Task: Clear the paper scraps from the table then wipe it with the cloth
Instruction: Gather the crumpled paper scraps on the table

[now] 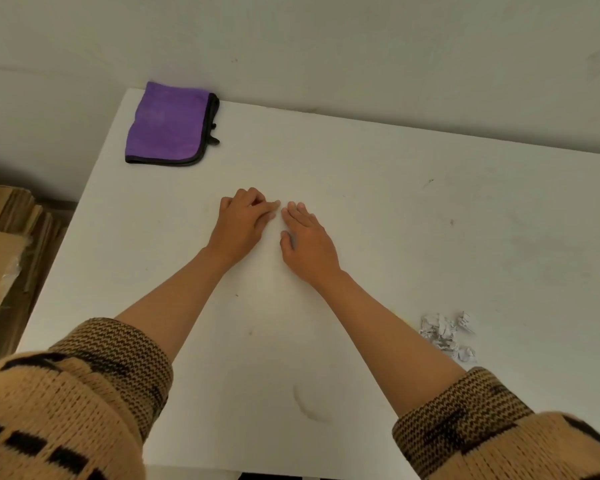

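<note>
Our white table [378, 202] meets a pale wall. Far left lies the folded purple cloth [168, 124], soft, easy to pinch anywhere. Our left hand [243, 221] and right hand [307, 239] rest empty, fingers relaxed. The paper scraps [447, 336], light and crumpled, want scooping together.

A white table [378, 188] set against a pale wall carries a folded purple cloth [168, 124] at its far left corner, a heap of crumpled paper scraps [447, 336] near its right front, and two hands resting flat mid-surface.
</note>
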`<state>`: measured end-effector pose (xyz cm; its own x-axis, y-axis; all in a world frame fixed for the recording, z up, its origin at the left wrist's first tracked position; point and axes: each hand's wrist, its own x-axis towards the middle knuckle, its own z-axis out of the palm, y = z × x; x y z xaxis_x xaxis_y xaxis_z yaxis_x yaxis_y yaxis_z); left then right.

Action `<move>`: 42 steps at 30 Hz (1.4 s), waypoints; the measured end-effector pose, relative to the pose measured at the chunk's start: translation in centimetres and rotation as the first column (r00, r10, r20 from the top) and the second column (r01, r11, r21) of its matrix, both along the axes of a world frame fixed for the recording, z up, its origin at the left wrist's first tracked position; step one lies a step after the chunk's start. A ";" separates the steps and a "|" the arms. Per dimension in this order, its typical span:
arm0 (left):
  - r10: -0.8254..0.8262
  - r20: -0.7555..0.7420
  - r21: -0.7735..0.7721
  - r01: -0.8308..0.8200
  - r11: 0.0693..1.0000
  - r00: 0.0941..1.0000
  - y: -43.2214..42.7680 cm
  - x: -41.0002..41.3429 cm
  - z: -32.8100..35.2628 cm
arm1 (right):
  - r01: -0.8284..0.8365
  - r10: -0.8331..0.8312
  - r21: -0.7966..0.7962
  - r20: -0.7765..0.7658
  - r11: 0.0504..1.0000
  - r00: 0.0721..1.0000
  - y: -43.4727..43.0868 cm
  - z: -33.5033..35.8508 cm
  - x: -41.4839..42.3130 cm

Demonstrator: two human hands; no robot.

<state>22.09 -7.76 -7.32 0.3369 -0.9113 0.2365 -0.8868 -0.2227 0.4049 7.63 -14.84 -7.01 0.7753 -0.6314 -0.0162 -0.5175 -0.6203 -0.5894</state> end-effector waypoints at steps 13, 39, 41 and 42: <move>0.025 -0.030 0.063 -0.023 0.998 0.999 -1.9 0.4 1.0 | 0.009 -0.009 0.024 -0.001 1.000 1.000 0.2 0.1 0.1; -0.006 0.229 0.137 -0.026 0.990 0.973 -2.7 -0.7 0.9 | 0.007 -0.010 0.059 0.041 0.998 0.999 0.1 0.1 -0.1; 0.002 0.274 0.166 -0.049 0.985 0.962 -2.6 -1.2 0.8 | 0.011 -0.013 0.064 0.039 0.998 0.999 0.1 0.1 -0.1; 0.005 0.279 0.178 -0.057 0.982 0.960 -2.6 -1.3 0.7 | 0.011 -0.013 0.068 0.037 0.998 0.999 0.1 0.1 -0.1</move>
<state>20.77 -10.34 -6.61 0.3109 -0.9377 0.1553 -0.9495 -0.2990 0.0951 7.54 -14.75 -6.92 0.7684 -0.6392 -0.0302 -0.5015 -0.5722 -0.6490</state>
